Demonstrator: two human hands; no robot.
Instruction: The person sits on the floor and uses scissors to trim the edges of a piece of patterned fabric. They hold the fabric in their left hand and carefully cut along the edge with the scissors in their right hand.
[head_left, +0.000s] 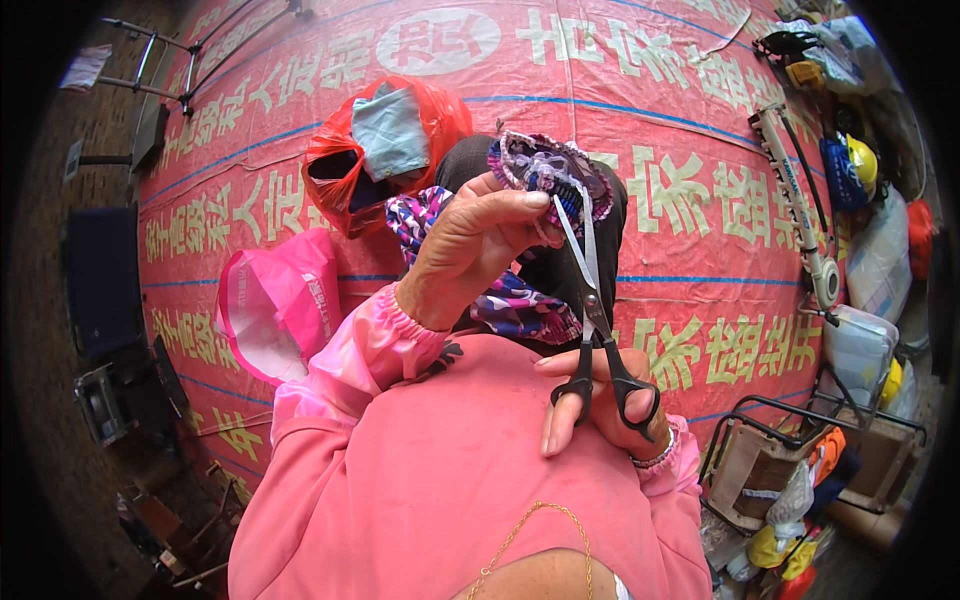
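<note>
My left hand pinches the gathered edge of a dark patterned fabric piece with lace-like trim, above my lap. Black-handled scissors are in my right hand, with fingers through the handle loops. Their blades are slightly apart and point away from me, the tips by the fabric near my left thumb. Whether the blades touch the fabric I cannot tell. Purple, pink and white patterned cloth lies across my lap below my left hand.
A red plastic bag holding a pale blue cloth stands beyond my left knee. Nearer on the left lies a pink bag. Folding metal-framed chairs, bags and a yellow helmet line the right side of the red printed floor sheet.
</note>
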